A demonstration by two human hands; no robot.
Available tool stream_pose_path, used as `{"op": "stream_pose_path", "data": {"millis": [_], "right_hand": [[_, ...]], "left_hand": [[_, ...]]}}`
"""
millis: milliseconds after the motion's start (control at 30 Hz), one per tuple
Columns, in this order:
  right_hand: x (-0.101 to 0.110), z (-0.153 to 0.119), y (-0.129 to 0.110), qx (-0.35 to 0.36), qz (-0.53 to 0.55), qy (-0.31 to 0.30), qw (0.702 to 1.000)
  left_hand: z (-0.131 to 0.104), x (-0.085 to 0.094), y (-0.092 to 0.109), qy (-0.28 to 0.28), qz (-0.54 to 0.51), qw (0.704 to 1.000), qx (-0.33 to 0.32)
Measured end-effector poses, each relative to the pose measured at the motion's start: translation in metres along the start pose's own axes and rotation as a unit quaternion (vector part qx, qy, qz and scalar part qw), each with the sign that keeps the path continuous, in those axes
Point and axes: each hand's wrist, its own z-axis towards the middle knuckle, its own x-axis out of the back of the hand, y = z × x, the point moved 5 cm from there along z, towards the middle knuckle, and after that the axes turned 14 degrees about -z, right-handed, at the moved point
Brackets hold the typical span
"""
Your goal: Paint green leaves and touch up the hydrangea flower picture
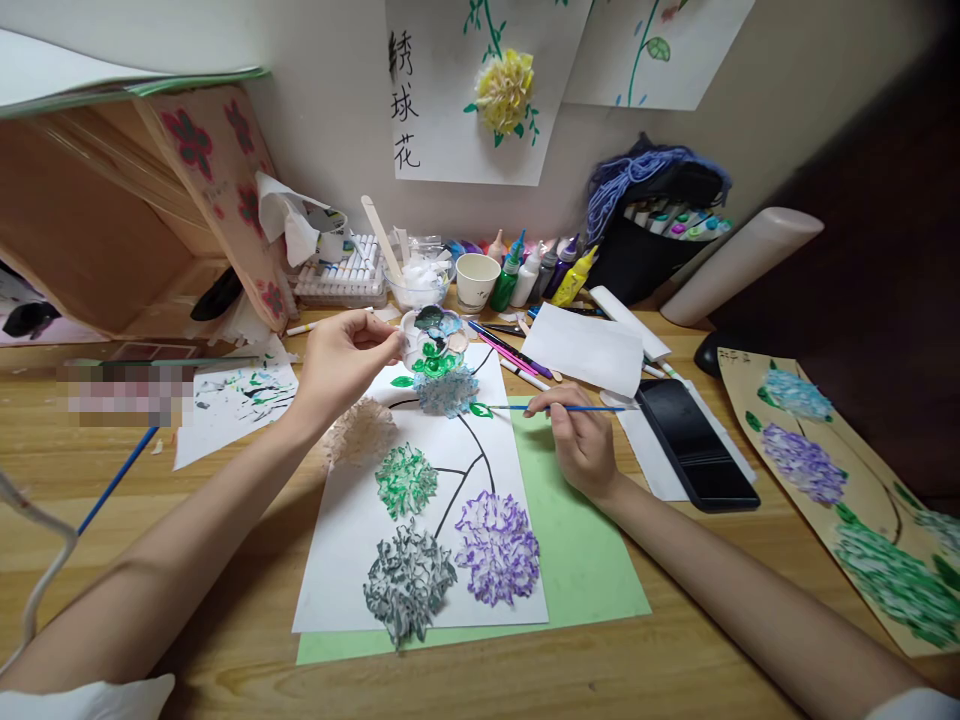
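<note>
My left hand [351, 352] pinches the rim of a small round paint palette [435, 343] with green, blue and dark paint in its wells. It is held over the top of a white paper [337, 580] bearing ruffled flowers in blue, green, grey, purple and pale peach, joined by dark stems. My right hand [577, 438] is closed round a thin blue paintbrush [592, 408]. The brush tip touches or hovers at a green leaf outline [481, 410] right of the blue flower [446, 390]; which of the two I cannot tell.
Green paper [577, 570] lies beneath the white one. A black phone [697, 445] and a finished-looking flower picture [817, 470] are at the right. Behind stand a paper cup [477, 282], paint bottles [527, 275] and a marker box [341, 283]. Paint-smeared paper [236, 400] lies left.
</note>
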Motion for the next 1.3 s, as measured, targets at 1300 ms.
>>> {"op": "stream_pose_path", "data": {"millis": [1300], "right_hand": [[0.0005,-0.0007,-0.0026,0.020,0.017,0.005,1.000]], "left_hand": [[-0.0019,-0.0036,-0.0002,0.001,-0.011,1.000,0.011]]}}
